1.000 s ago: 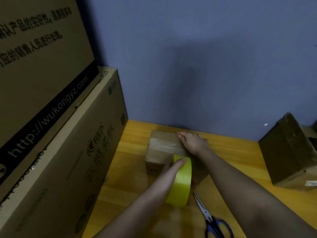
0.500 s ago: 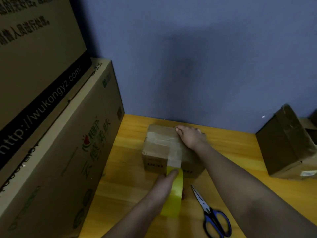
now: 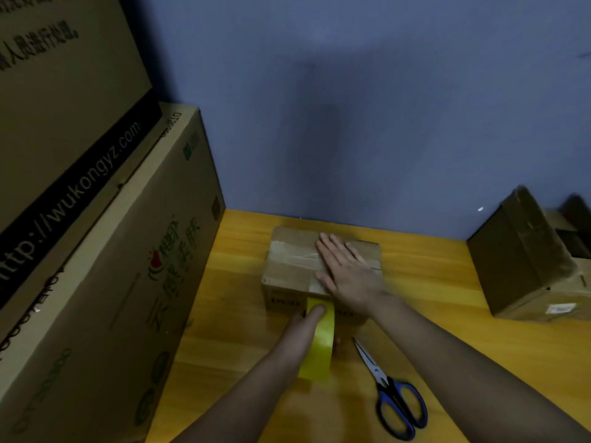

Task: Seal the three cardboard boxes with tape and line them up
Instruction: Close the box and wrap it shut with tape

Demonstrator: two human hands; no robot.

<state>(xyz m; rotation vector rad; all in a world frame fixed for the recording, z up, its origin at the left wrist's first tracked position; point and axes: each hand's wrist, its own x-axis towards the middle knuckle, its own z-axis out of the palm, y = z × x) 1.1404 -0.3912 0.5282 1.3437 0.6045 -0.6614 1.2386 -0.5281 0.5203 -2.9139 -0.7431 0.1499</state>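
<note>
A small cardboard box (image 3: 287, 266) lies on the wooden table (image 3: 243, 330) near the blue wall, with clear tape running across its top. My right hand (image 3: 345, 270) lies flat on the box top, fingers straight, over the tape. My left hand (image 3: 307, 324) holds a yellow tape roll (image 3: 319, 343) upright against the box's near face, a finger on the roll's rim. A second cardboard box (image 3: 524, 260) stands tilted at the right edge, with another box partly seen behind it.
Blue-handled scissors (image 3: 393, 398) lie on the table to the right of the roll. Two large printed cartons (image 3: 105, 282) are stacked along the left side. The blue wall closes the far edge.
The tape roll has come down from the box's top edge to its near face. My right hand went from curled at the far edge to flat on the box top.
</note>
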